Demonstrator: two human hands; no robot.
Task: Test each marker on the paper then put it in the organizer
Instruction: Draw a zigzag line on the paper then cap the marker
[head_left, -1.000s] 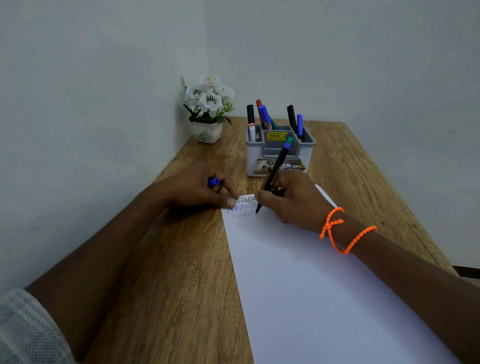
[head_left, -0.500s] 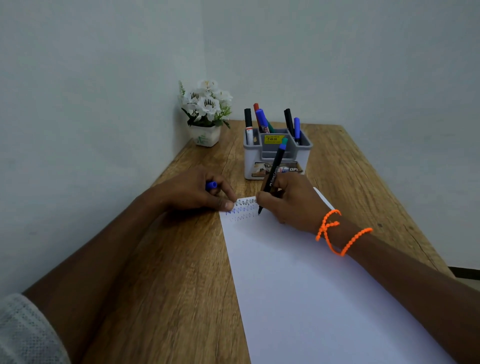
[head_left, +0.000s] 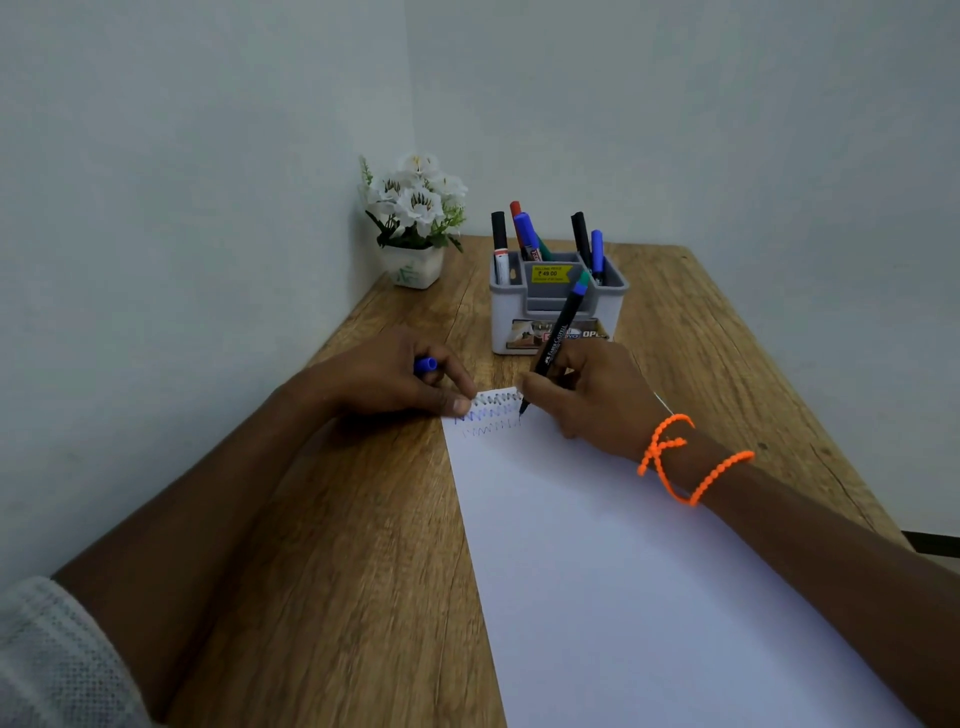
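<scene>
Wooden table (head_left: 363, 519) — right hand (head_left: 587, 400) grips a "Faber-Castell" marker (head_left: 556, 343).

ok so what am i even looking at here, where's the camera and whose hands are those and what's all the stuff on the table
There is no machine here. The camera sits on a person's head and looks forward and down, so the two arms reaching in are that person's own.

The right hand, with an orange bracelet at the wrist, grips a black marker, tip down on the white paper beside rows of zigzag test scribbles.

The left hand presses the paper's corner with its fingertips and holds a small blue cap.

On the wooden table, behind the hands, stands a grey organizer already holding several markers. To its left is a small pot of white flowers.
</scene>
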